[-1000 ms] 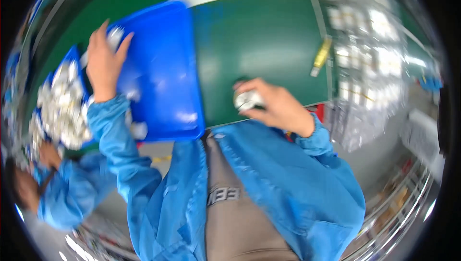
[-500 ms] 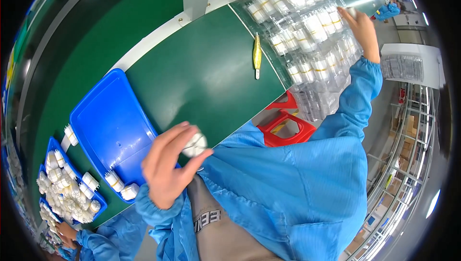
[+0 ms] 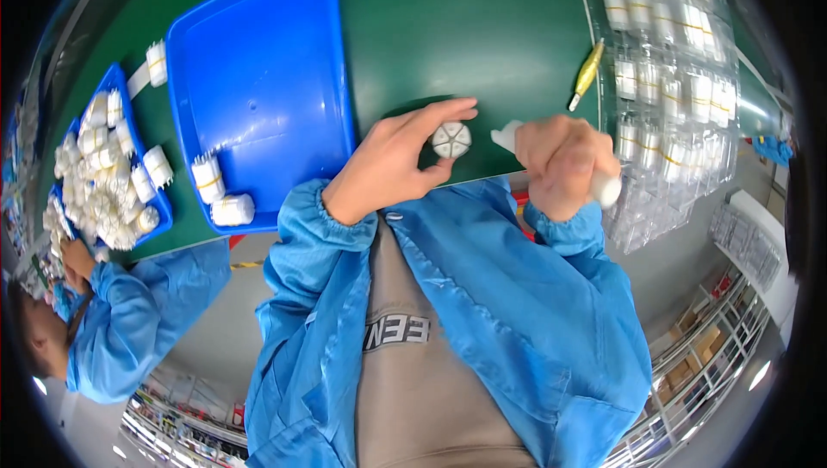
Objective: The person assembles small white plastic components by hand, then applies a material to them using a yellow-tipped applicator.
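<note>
Back from the clear-bagged white bundles [image 3: 674,93] to its right, my right hand [image 3: 564,161] grips a smooth white rod-like piece [image 3: 606,192]; beside it, my left hand [image 3: 386,156] holds a round white segmented-end bundle [image 3: 451,140], bringing both pieces near each other.

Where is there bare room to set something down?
Largest: the green tabletop between the large blue tray and the yellow tool, beyond the left hand and right hand. The large blue tray is also bare above two white bundles at its near left corner. Crowded: bagged bundles at right; small blue tray, heaped, far left.
</note>
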